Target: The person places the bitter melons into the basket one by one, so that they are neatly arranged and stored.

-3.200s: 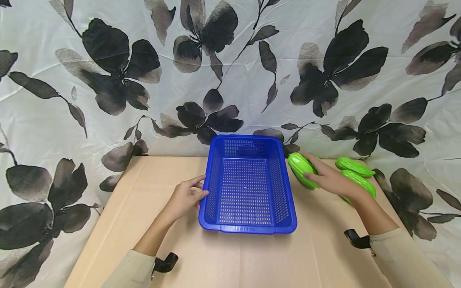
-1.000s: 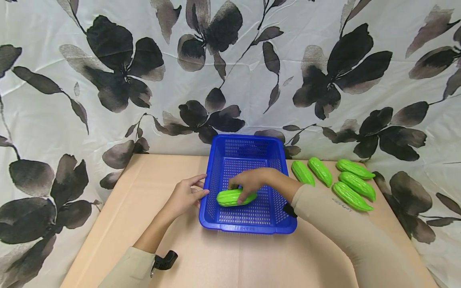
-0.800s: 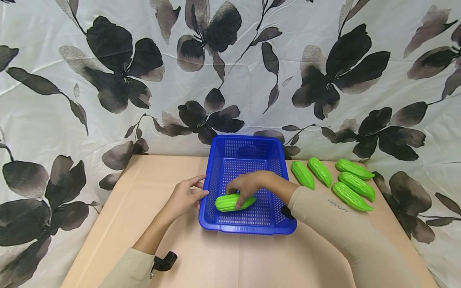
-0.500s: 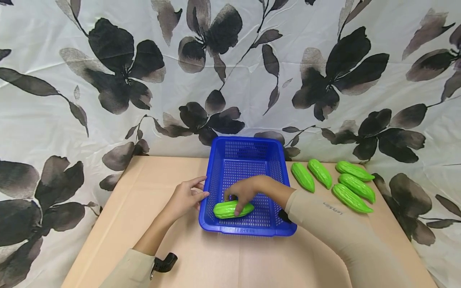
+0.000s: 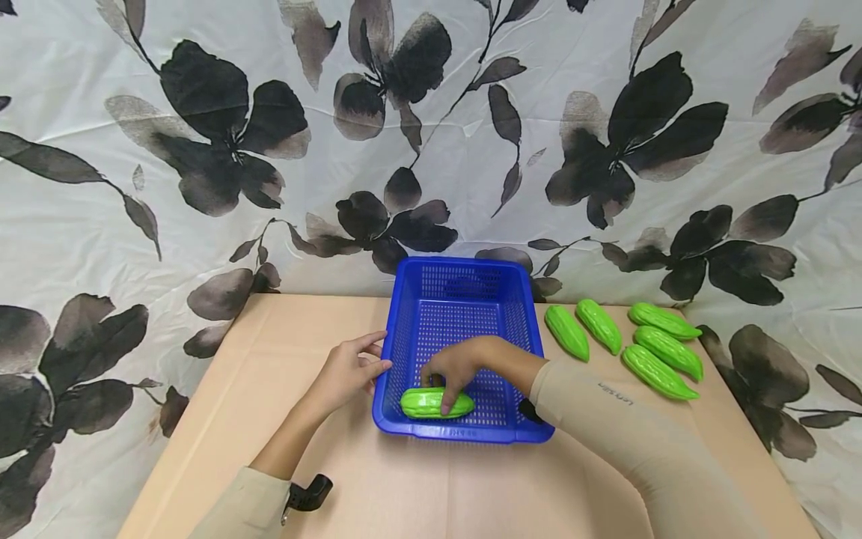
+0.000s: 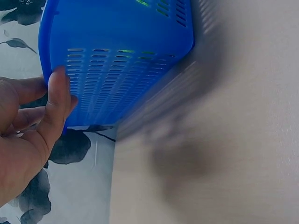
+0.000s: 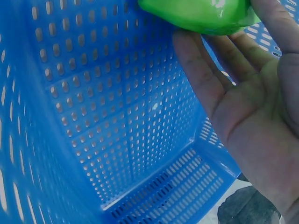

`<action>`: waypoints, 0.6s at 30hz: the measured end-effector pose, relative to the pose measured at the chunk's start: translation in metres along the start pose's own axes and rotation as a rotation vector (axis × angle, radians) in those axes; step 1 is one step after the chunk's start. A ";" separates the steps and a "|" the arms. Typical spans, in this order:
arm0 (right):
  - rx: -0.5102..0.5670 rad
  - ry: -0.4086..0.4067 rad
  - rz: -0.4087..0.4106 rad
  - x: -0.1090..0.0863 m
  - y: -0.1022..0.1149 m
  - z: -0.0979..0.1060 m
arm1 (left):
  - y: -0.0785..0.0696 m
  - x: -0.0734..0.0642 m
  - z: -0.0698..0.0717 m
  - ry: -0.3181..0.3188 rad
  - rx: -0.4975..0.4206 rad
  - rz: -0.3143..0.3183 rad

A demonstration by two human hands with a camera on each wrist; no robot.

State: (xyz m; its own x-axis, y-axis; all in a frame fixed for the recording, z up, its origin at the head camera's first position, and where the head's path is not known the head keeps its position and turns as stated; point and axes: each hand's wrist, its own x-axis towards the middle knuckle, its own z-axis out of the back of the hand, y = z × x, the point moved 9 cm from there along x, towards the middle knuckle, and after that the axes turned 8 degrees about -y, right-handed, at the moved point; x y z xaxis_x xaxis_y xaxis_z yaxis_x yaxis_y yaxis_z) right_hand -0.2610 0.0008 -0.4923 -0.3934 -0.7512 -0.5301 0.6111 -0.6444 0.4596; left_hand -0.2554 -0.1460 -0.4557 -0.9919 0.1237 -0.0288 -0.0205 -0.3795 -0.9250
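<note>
A green bitter melon [image 5: 438, 404] lies crosswise at the near end of the blue perforated plastic basket [image 5: 463, 432]. My right hand [image 5: 458, 367] reaches over the basket's right side and grips the melon from above, thumb on its near side. In the right wrist view the melon [image 7: 201, 16] shows at the top edge, against the fingertips [image 7: 187, 42]. At the basket's left side, my left hand [image 5: 346, 370] holds the rim with bent fingers. In the left wrist view one digit lies against the outer wall just under the rim, and another goes behind it.
Several more bitter melons lie on the tan tabletop [image 5: 498, 486] right of the basket: two close to it, and a row of three [image 5: 667, 350] farther right. A white floral cloth [image 5: 471, 172] hangs behind the table.
Earlier my right hand was at the melons on the right. It has since carried one into the basket and slid it toward the near end. The left hand has stayed put.
</note>
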 end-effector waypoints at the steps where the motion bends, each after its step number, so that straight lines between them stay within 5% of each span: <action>1: -0.001 -0.003 -0.003 0.001 -0.001 -0.001 | 0.000 0.000 0.000 -0.001 0.004 -0.002; 18: 0.132 0.050 -0.030 0.003 0.002 -0.017 | -0.001 -0.001 0.001 -0.010 0.015 -0.008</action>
State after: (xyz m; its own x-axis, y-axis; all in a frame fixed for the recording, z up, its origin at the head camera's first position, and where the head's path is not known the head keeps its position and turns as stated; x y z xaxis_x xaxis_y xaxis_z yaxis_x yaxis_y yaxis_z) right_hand -0.2497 -0.0005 -0.5052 -0.3735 -0.7251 -0.5785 0.5024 -0.6824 0.5310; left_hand -0.2543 -0.1462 -0.4544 -0.9929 0.1174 -0.0179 -0.0298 -0.3919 -0.9195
